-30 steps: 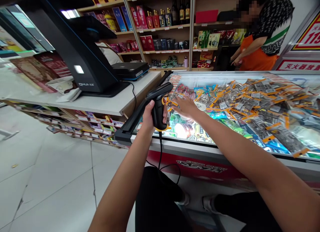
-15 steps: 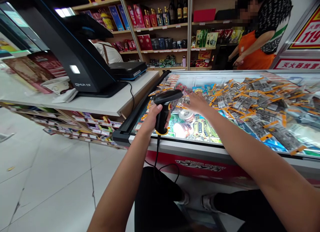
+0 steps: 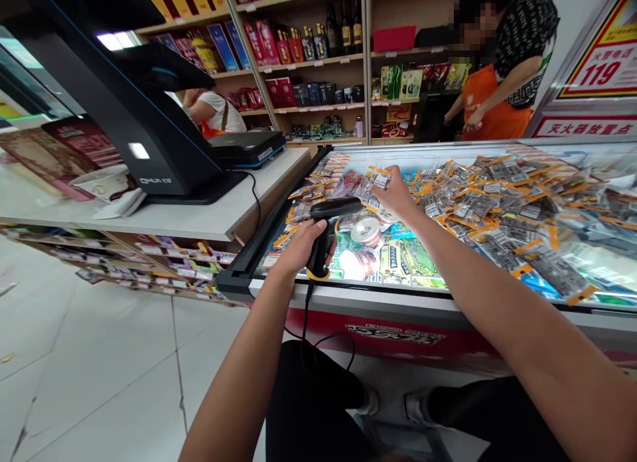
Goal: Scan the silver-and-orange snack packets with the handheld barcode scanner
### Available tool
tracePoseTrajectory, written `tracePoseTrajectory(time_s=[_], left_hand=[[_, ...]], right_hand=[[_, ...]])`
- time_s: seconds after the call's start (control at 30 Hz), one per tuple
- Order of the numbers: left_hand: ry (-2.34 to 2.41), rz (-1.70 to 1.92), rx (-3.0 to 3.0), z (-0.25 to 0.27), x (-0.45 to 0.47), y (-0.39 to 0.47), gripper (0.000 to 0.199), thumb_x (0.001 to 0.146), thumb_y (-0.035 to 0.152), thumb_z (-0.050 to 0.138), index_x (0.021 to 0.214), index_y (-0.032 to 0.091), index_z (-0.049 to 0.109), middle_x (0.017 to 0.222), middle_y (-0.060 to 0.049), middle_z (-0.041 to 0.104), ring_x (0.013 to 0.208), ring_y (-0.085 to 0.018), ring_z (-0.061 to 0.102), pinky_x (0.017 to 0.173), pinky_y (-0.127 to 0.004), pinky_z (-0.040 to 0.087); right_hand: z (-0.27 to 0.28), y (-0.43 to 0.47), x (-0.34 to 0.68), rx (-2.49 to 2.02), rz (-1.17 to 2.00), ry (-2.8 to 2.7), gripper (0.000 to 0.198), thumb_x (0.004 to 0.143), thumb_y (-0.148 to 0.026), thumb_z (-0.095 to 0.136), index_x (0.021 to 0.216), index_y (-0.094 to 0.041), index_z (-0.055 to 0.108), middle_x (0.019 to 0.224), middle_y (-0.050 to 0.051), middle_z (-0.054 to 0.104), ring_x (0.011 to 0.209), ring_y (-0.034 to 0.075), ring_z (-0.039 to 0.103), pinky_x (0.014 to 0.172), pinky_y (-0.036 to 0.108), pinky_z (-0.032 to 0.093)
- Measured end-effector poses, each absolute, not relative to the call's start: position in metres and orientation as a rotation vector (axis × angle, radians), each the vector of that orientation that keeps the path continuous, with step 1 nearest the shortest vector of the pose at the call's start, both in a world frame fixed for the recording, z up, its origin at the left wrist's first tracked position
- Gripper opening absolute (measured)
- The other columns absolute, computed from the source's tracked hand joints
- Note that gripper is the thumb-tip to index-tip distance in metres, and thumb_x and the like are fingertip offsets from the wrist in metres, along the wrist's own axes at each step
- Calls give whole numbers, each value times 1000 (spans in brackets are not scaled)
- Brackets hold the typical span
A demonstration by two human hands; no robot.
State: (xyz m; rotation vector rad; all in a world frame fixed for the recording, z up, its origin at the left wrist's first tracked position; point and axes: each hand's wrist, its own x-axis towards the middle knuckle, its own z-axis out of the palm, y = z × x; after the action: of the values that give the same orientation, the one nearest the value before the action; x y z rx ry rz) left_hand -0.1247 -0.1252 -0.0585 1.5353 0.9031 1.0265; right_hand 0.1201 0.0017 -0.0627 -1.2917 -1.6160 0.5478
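My left hand is wrapped round the handle of a black and yellow barcode scanner, its head pointing right and its cord hanging down the freezer's front. Between the fingers of my right hand is a small clear snack packet with orange edges and a white barcode label, raised off the glass just beyond the scanner's head. Many like packets lie heaped on the glass top to the right. A smaller group of packets lies on the left part of the top.
The chest freezer stands before me, tubs and bags showing through its glass. On the left a counter carries a black scale. Behind are stocked shelves. One person in an orange apron stands beyond the freezer, another person behind the scale.
My right hand has closed on a snack packet and lifted it towards the scanner. The scanner in my left hand has dipped slightly. The whole view has shifted a little.
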Motion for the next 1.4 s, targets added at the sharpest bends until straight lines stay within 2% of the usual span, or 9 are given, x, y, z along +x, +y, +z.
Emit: tracePoseTrajectory(time_s=[0.33,0.73,0.9,1.0,1.07,1.13,1.23,1.3,1.4], left_hand=[[907,934,1558,-54,-121,-129,46,93,63,50,88,17,54,60,-1,60,42,-13,56,39,-24,44],[843,1052,1512,-60,-126,-126,45,90,62,53,88,17,55,61,-1,61,39,-13,55,37,-24,41],[649,1261,1376,-54,-129,-125,58,83,70,53,102,15,60,58,0,60,36,-13,52,36,-25,39],[568,1377,1309,-49,-130,-124,59,83,70,51,102,15,60,56,0,57,36,-13,51,36,-24,36],[551,1431,1286,-47,-131,-124,57,84,69,50,102,16,60,56,0,57,37,-14,52,36,-24,35],[562,1468,1266,-47,-131,-124,56,84,69,49,101,16,59,56,1,57,37,-14,52,36,-25,36],[573,1470,1257,-48,-132,-125,55,84,68,50,101,16,59,57,1,58,37,-13,53,37,-25,38],[573,1451,1258,-49,-132,-126,54,84,66,52,99,15,60,56,0,58,36,-14,53,36,-25,38],[590,1443,1245,-49,-130,-127,52,83,65,53,96,15,60,55,0,59,35,-14,54,34,-25,39]], right_hand=[[-63,7,123,-1267,520,-1527,40,84,-44,69,110,-27,45,78,-1,50,68,18,49,66,32,39],[-44,-5,127,-1435,438,-1596,50,88,-40,62,126,-19,37,81,4,56,70,23,58,67,36,44],[-39,4,161,-1816,39,-1592,70,83,-38,67,139,-12,33,98,17,64,98,37,60,89,56,41],[-42,8,178,-1903,-246,-1506,88,75,-38,76,146,-7,34,127,31,54,122,46,45,98,62,32],[-43,4,176,-1823,-362,-1502,92,74,-33,79,150,-6,35,138,34,45,128,47,38,100,62,30],[-44,-5,158,-1636,-259,-1667,75,80,-29,74,146,-9,44,135,29,51,124,42,44,100,58,34],[-51,-26,108,-1182,307,-2083,38,95,-34,58,128,-16,59,117,17,67,106,30,62,92,46,47],[-61,-41,71,-930,556,-2226,45,95,-43,59,132,-19,57,117,14,69,104,28,66,89,42,50],[-77,-55,33,-813,542,-2322,65,86,-46,72,141,-18,51,131,16,64,120,32,60,100,47,45]])
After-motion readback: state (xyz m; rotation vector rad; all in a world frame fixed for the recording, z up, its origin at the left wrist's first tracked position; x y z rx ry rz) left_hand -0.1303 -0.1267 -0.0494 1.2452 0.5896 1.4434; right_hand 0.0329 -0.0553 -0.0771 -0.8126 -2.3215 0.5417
